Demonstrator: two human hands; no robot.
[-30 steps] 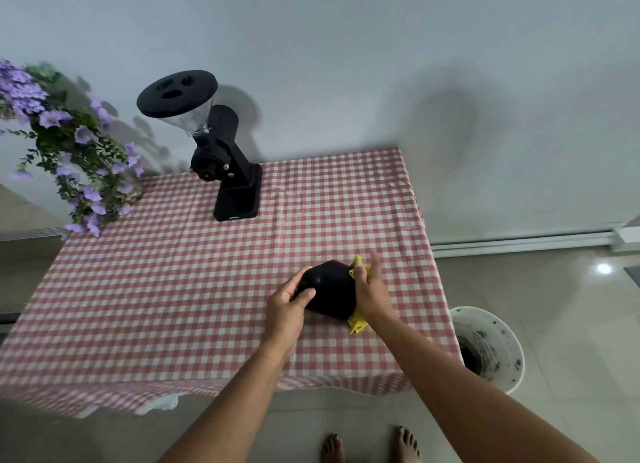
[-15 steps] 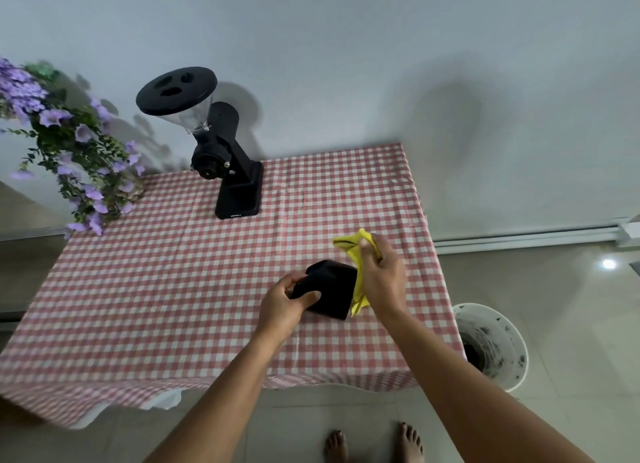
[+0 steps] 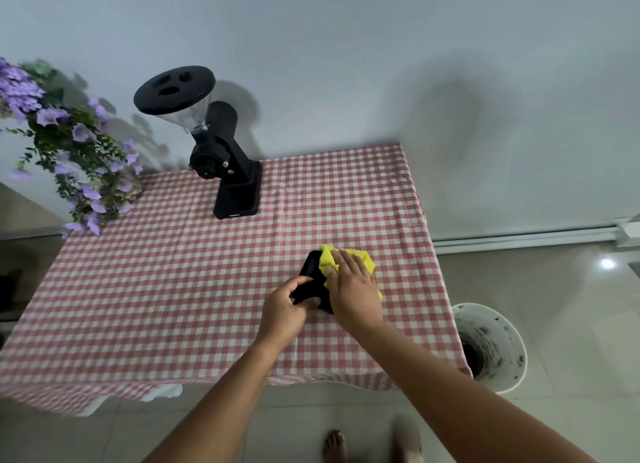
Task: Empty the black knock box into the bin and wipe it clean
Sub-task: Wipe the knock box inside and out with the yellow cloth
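The black knock box (image 3: 310, 279) lies on the red-checked tablecloth (image 3: 194, 282) near the table's right front. My left hand (image 3: 285, 312) grips its near left side. My right hand (image 3: 353, 284) lies flat on top of the box and presses a yellow cloth (image 3: 346, 260) against it, hiding most of the box. The white bin (image 3: 491, 345), streaked dark inside, stands on the floor to the right of the table.
A black coffee grinder (image 3: 221, 161) with a clear hopper stands at the back of the table. Purple flowers (image 3: 65, 147) hang over the back left corner. My bare feet (image 3: 372, 443) are on the tiled floor below the table's front edge.
My right hand lifted the yellow cloth off the box's right side, then brought it down flat on top of the box. The left hand kept its hold on the box.
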